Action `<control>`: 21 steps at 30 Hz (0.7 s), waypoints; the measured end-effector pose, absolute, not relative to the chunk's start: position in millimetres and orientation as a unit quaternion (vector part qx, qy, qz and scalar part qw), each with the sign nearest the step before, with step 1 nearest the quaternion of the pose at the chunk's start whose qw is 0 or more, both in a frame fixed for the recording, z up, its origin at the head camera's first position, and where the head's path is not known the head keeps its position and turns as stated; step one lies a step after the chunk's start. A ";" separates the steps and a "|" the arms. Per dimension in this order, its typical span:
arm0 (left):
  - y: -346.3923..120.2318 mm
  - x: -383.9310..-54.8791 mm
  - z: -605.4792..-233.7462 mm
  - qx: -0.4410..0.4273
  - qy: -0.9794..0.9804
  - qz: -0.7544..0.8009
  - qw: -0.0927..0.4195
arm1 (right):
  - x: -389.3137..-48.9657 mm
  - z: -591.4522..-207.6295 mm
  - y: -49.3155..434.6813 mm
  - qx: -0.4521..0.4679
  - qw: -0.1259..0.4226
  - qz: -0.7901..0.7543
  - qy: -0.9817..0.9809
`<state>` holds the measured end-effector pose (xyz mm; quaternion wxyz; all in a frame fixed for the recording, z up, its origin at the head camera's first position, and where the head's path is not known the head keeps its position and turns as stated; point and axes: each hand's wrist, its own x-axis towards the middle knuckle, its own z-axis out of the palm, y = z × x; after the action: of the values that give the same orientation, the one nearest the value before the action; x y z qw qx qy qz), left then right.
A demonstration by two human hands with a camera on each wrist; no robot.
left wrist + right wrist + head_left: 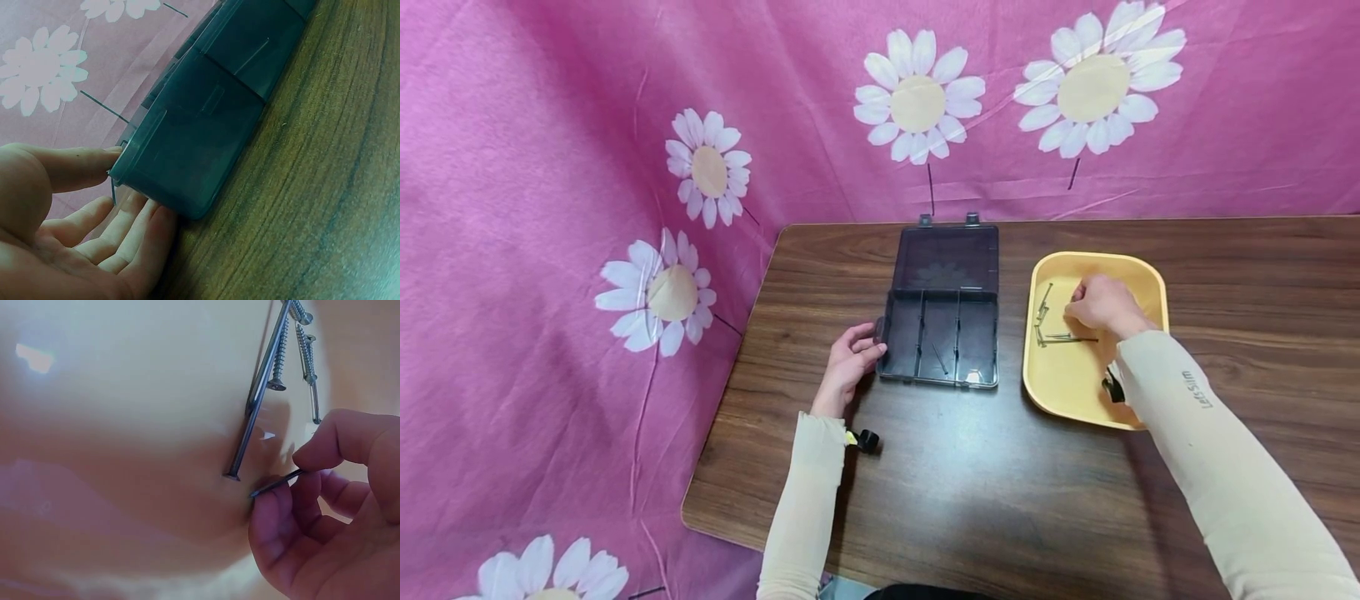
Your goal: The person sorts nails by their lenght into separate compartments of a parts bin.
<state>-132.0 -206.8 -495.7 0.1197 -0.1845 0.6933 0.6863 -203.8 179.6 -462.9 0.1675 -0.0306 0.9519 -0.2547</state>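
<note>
My left hand [847, 367] holds the left edge of a dark see-through compartment box [901, 337]; in the left wrist view the thumb lies at its rim and the fingers [147, 244] against the end wall. The box's lid [947, 257] is folded back. One nail [940, 358] lies in the middle compartment. Inside a yellow tray [1037, 392], my right hand [1105, 304] pinches a thin dark nail [275, 483] between thumb and fingers. Beside those fingertips lie a longer nail [250, 431] and several screws [279, 362].
Both containers stand on a wood-grain table [955, 483], the tray to the right of the box. A pink cloth with daisies [820, 108] hangs behind and to the left. A black wrist device [868, 441] sits by the left sleeve.
</note>
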 end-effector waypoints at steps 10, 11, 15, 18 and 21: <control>-206.5 -132.2 -498.6 -0.190 0.694 0.685 0.112 | -201.7 -459.7 181.6 -0.032 0.151 -0.266 0.952; -206.3 -132.3 -498.4 -0.191 0.693 0.686 0.112 | -201.5 -459.1 181.6 -0.033 0.147 -0.267 0.952; -206.2 -132.6 -498.1 -0.192 0.690 0.688 0.113 | -200.9 -456.8 181.6 -0.032 0.136 -0.272 0.952; -206.4 -132.7 -497.5 -0.192 0.692 0.687 0.115 | -200.2 -455.0 181.4 -0.029 0.133 -0.277 0.951; -206.7 -132.7 -496.6 -0.194 0.694 0.683 0.117 | -199.2 -453.1 181.5 -0.026 0.130 -0.284 0.950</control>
<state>-132.7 -206.7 -496.6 0.1168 -0.1939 0.6940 0.6835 -199.2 181.5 -453.1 0.1296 -0.0260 0.9498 -0.2836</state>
